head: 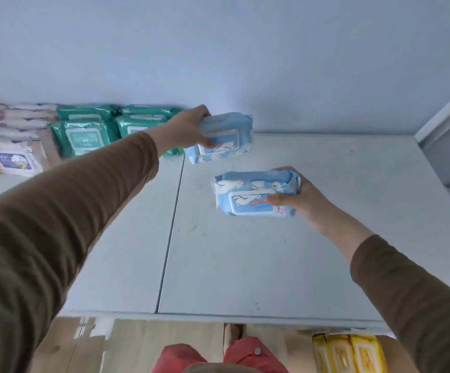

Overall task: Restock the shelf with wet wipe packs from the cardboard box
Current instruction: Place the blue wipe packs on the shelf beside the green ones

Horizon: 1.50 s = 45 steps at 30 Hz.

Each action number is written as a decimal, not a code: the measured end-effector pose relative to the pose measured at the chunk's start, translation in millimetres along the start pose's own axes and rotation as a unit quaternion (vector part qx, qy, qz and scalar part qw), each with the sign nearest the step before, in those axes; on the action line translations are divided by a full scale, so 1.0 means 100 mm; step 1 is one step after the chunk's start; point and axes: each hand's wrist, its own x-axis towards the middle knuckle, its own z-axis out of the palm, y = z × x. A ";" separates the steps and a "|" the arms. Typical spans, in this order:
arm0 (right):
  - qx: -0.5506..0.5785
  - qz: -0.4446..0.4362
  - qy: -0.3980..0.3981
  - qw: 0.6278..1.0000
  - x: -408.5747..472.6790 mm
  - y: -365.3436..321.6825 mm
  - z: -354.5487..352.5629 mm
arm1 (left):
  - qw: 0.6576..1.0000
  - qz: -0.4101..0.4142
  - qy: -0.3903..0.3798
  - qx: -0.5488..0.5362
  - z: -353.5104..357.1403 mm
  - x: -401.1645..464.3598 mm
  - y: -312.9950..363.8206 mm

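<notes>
My left hand [187,130] grips a light blue wet wipe pack [225,135] with a polar bear print, held near the back of the white shelf [245,265], just right of the green packs. My right hand [299,200] holds a second blue pack [253,195] of the same kind above the middle of the shelf, lid side up. Both packs hang a little above the shelf surface. The cardboard box is not visible.
Green wipe packs [86,133] are stacked at the back left, with pink packs [11,146] farther left. Yellow packs [350,354] sit on a lower level at bottom right. A white upright [444,117] bounds the shelf on the right. The wall stands behind.
</notes>
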 end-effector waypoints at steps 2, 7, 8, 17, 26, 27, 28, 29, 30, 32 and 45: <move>0.008 0.001 -0.006 1.000 0.31 -0.03 0.07 | 1.000 -0.001 -0.008 0.006 -0.09 0.29 -0.06; 0.037 0.011 -0.010 0.999 1.04 -0.06 0.27 | 0.999 -0.004 -0.045 0.029 -0.22 0.86 -0.27; 0.042 0.013 -0.011 0.999 1.17 -0.04 0.31 | 0.998 -0.003 -0.054 0.032 -0.22 0.94 -0.33; 0.029 0.024 -0.015 0.999 1.92 0.00 0.52 | 0.977 0.070 -0.073 0.189 -0.22 1.17 -0.65; -0.011 -0.027 0.057 0.998 1.97 0.08 0.63 | 0.971 0.096 -0.107 0.192 -0.29 1.24 -0.72; -0.009 -0.034 0.060 0.998 1.95 0.11 0.64 | 0.970 0.095 -0.116 0.189 -0.30 1.24 -0.71; -0.009 -0.040 0.065 0.997 1.92 0.15 0.65 | 0.971 0.093 -0.126 0.183 -0.31 1.25 -0.70; -0.008 -0.045 0.068 0.997 1.89 0.17 0.66 | 0.971 0.089 -0.134 0.174 -0.32 1.24 -0.70; -0.010 -0.049 0.070 0.996 1.87 0.19 0.66 | 0.972 0.084 -0.143 0.165 -0.32 1.25 -0.70; -0.013 -0.048 0.069 0.996 1.88 0.21 0.67 | 0.971 0.070 -0.159 0.162 -0.35 1.26 -0.68; -0.120 -0.025 0.161 0.979 1.98 0.26 0.65 | 0.952 0.073 -0.023 0.298 -0.19 1.18 -0.68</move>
